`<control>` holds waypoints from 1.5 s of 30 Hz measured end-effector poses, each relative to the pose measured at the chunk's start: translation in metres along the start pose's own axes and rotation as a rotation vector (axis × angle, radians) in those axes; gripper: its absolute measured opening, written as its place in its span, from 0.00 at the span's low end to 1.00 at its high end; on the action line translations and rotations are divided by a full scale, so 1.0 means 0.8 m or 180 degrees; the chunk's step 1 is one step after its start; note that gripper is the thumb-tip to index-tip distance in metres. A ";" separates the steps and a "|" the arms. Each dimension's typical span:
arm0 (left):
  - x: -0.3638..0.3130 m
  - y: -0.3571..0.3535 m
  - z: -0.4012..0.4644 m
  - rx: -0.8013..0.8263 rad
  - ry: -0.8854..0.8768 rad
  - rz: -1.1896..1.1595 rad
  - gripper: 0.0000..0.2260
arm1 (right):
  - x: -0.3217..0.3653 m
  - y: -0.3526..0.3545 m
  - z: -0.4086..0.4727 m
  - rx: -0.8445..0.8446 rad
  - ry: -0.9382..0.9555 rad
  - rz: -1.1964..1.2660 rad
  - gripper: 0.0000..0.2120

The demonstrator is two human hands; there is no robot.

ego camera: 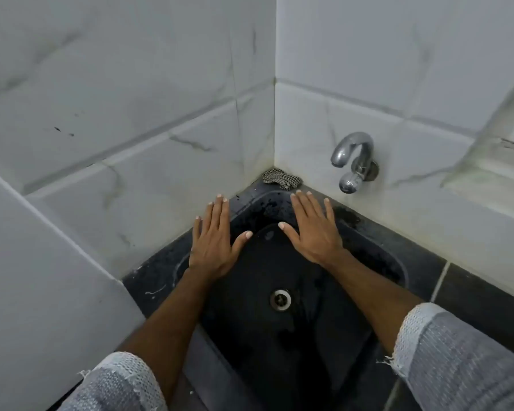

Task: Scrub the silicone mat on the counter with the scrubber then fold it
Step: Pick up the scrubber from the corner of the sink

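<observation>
Scrubber [282,179] beyond flat, empty hands [212,241]

Crumpled checkered scrubber [282,179] lies in the counter's back corner.

I see my left hand [212,241] and right hand [315,232] bare, forearms uncovered; pale grey knit sleeves [457,360], frayed at the cuffs, sit at 5 and 7 o'clock.
</observation>
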State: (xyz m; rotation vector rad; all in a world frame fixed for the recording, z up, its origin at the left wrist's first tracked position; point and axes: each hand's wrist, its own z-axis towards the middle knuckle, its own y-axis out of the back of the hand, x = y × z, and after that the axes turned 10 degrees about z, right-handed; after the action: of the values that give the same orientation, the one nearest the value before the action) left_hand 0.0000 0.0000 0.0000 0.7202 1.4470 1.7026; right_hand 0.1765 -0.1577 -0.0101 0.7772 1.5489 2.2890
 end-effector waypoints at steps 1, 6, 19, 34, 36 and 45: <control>0.004 -0.004 0.010 0.0000 0.0038 0.0008 0.38 | 0.000 -0.005 0.012 0.0033 -0.0022 0.0020 0.34; 0.021 -0.046 0.052 0.0103 0.0112 0.0045 0.37 | -0.022 -0.044 0.070 0.0070 0.0017 -0.0062 0.33; 0.040 -0.113 0.111 -0.0002 0.0198 -0.0168 0.37 | -0.113 -0.141 0.220 0.0674 0.0308 -0.0028 0.20; 0.026 -0.158 0.136 0.0072 0.0153 -0.0222 0.37 | -0.123 -0.172 0.280 0.0542 0.0357 -0.0104 0.23; 0.026 -0.157 0.133 0.0080 0.0159 -0.0221 0.37 | -0.120 -0.163 0.276 0.0523 0.0369 -0.0067 0.25; -0.011 -0.103 0.061 0.0184 -0.0027 -0.0547 0.36 | -0.107 -0.071 0.141 0.0331 0.0388 0.0269 0.19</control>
State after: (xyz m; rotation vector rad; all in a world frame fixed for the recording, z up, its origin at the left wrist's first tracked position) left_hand 0.0610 0.0237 -0.0708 0.6145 1.5124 1.5306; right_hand 0.3064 -0.0910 -0.0540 0.7550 1.7319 2.3721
